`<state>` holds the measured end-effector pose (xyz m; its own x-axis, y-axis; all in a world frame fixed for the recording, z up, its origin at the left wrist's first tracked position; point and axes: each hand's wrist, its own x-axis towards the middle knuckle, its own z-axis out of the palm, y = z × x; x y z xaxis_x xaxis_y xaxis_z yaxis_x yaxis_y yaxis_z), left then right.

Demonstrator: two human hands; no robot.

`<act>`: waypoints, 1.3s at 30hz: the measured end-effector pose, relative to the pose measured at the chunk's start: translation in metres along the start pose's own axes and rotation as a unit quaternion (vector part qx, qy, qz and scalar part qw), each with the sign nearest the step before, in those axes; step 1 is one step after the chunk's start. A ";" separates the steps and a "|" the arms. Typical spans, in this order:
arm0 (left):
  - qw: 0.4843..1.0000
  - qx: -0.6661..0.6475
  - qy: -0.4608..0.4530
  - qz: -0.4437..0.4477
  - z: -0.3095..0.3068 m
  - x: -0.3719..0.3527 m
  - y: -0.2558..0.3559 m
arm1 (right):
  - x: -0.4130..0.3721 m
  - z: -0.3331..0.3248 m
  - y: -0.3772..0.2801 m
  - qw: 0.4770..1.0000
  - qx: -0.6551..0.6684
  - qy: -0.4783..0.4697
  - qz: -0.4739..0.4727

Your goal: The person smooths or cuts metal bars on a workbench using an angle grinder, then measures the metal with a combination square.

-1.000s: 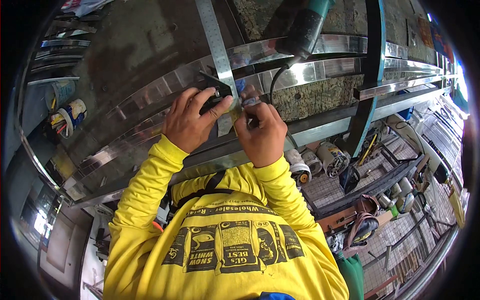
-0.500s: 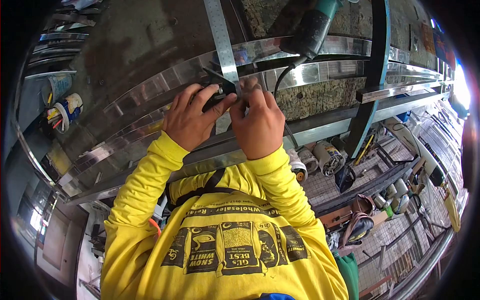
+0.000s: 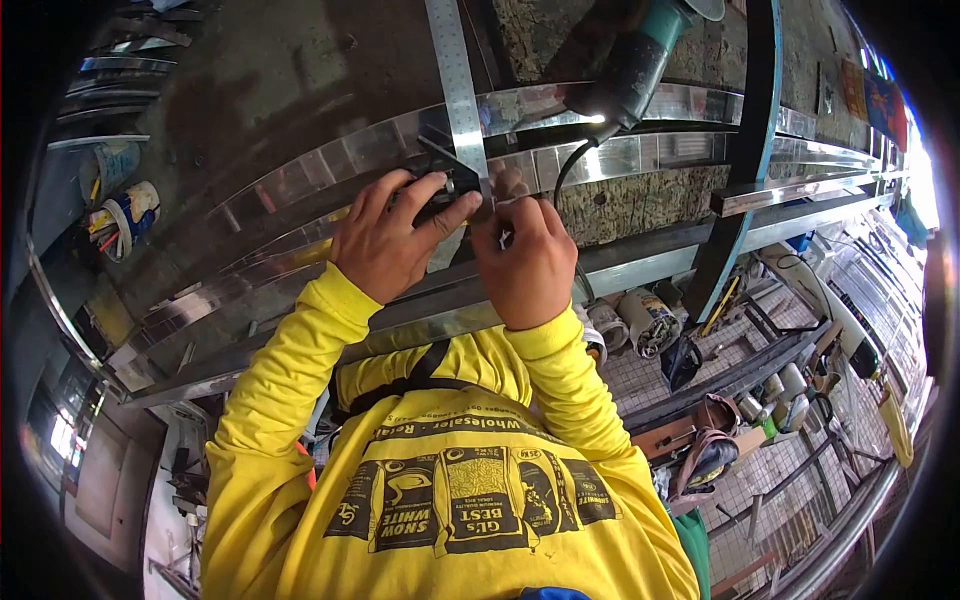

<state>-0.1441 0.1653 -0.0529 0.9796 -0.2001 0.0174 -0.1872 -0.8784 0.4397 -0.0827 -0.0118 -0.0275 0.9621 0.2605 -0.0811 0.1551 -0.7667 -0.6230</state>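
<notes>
A combination square stretches away from me over the polished metal strips, its steel rule pointing to the far side and its dark head near me. My left hand is closed on that head, thumb against the near end of the rule. Beside it, on the other side of the rule, my right hand makes a pinch with curled fingers. What sits in that pinch is mostly hidden; only a small pale bit shows between thumb and finger. Under both hands run shiny metal strips.
A teal and black angle grinder lies beyond my right hand, its cord curving toward me. A dark upright bar and a short square tube stand at the right. Tins and tools sit below on a mesh rack. A cup of pens is at left.
My right hand has shifted slightly right and toward me, its wrist turned a little. The left hand still grips the square. The view has tilted slightly.
</notes>
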 end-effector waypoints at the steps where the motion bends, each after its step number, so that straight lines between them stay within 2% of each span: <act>1: 1.000 0.004 -0.002 0.003 0.001 0.000 0.000 | 0.004 0.000 -0.001 1.000 0.010 0.010 -0.011; 6: 1.000 -0.010 0.012 -0.008 -0.001 0.002 0.002 | 0.019 0.001 -0.006 0.999 0.025 0.029 -0.027; 14: 1.000 -0.015 0.013 -0.015 -0.002 0.003 0.004 | 0.009 -0.003 0.002 0.999 0.006 -0.001 -0.043; 18: 1.000 -0.016 0.015 -0.014 -0.004 0.004 0.006 | -0.013 -0.020 0.022 0.996 0.007 -0.087 -0.030; 22: 0.998 -0.019 0.052 -0.010 -0.002 0.003 0.004 | -0.010 -0.034 0.023 0.995 0.007 -0.089 -0.041; 25: 0.997 -0.029 0.068 -0.013 0.001 0.001 0.003 | -0.003 -0.037 0.013 0.989 -0.016 -0.100 -0.104; 28: 0.997 -0.030 0.071 -0.011 0.002 0.000 0.002 | -0.002 -0.039 0.010 0.974 -0.105 -0.160 -0.122; 31: 0.997 -0.031 0.069 -0.010 0.002 0.000 0.002 | -0.015 -0.045 0.012 0.964 -0.145 -0.162 -0.154; 34: 0.997 -0.024 0.076 -0.005 0.002 0.002 0.002 | -0.047 -0.064 0.022 0.957 -0.112 -0.219 -0.152; 37: 0.997 -0.018 0.077 0.002 0.002 0.001 0.001 | -0.058 -0.069 0.043 0.969 0.082 -0.230 -0.024; 38: 0.996 -0.021 0.081 0.001 0.003 0.001 0.001 | -0.060 -0.068 0.053 0.934 0.218 -0.255 0.119; 39: 0.996 -0.023 0.084 0.001 0.004 0.001 0.001 | -0.059 -0.065 0.062 0.861 0.346 -0.270 0.257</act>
<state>-0.1435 0.1626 -0.0556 0.9785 -0.1223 0.1664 -0.1887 -0.8565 0.4804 -0.1152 -0.1130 -0.0107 0.5902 0.3699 -0.7175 -0.6104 -0.3771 -0.6966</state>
